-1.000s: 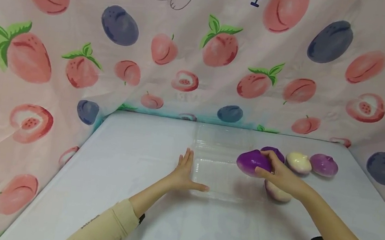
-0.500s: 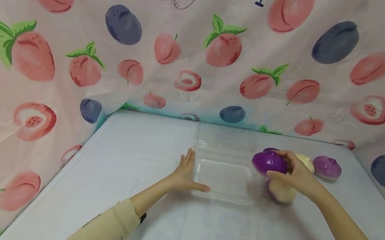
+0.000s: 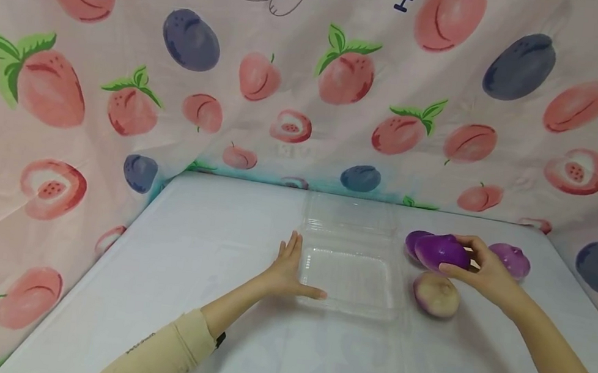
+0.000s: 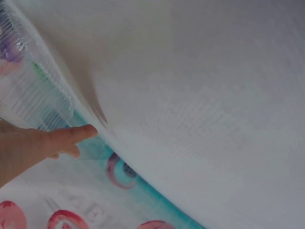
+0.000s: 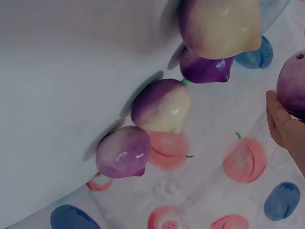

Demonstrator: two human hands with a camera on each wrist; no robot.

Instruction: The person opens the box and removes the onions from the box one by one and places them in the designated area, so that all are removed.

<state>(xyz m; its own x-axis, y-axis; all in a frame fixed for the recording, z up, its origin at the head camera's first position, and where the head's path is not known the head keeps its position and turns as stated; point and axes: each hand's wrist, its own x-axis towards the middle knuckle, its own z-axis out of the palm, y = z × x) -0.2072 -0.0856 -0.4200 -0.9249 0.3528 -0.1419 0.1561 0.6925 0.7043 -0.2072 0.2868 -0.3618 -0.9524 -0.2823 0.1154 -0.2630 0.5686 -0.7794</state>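
My right hand [image 3: 488,279] holds a glossy purple onion [image 3: 440,252] between thumb and fingers, right of a clear plastic box [image 3: 349,278]. Behind the held onion, a darker purple onion [image 3: 412,244] partly shows. A cream-and-purple onion [image 3: 436,296] lies in front, by the box's right side. Farther right sits a mauve onion [image 3: 513,262]. Another cream-and-purple onion [image 5: 161,106], hidden by my hand in the head view, appears in the right wrist view. My left hand [image 3: 286,274] rests at the box's left edge, fingers straight, thumb along its front corner.
The box's clear lid [image 3: 351,215] lies folded back toward the rear. A white cloth covers the table [image 3: 196,310]. Behind it hangs a fruit-printed curtain [image 3: 272,36], which meets the table's back and side edges.
My right hand has moved right with the purple onion, away from over the box, now covering the rear cream onion. The left hand stays in place at the box.
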